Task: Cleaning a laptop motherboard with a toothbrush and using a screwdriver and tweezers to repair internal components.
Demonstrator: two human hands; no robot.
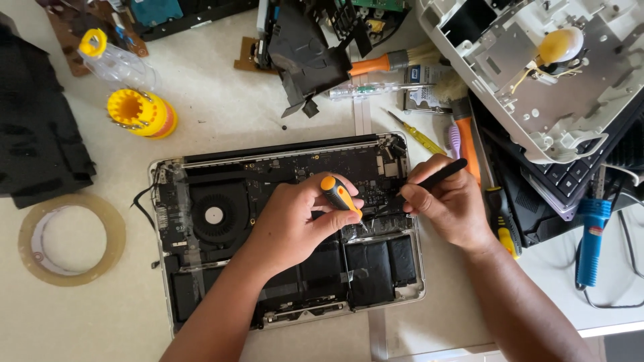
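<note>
Two hands over open laptop: left hand grips screwdriver, right hand black tool.

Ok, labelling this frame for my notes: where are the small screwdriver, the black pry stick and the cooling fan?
small screwdriver [337, 194], head view, orange and black handle.
black pry stick [444, 173], head view, shaft above right hand.
cooling fan [214, 215], head view, white hub.

one opened laptop, two hands, one tape roll, one fan

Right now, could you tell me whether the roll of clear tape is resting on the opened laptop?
No, the roll of clear tape lies flat on the pale table, left of the opened laptop and apart from it.
</note>
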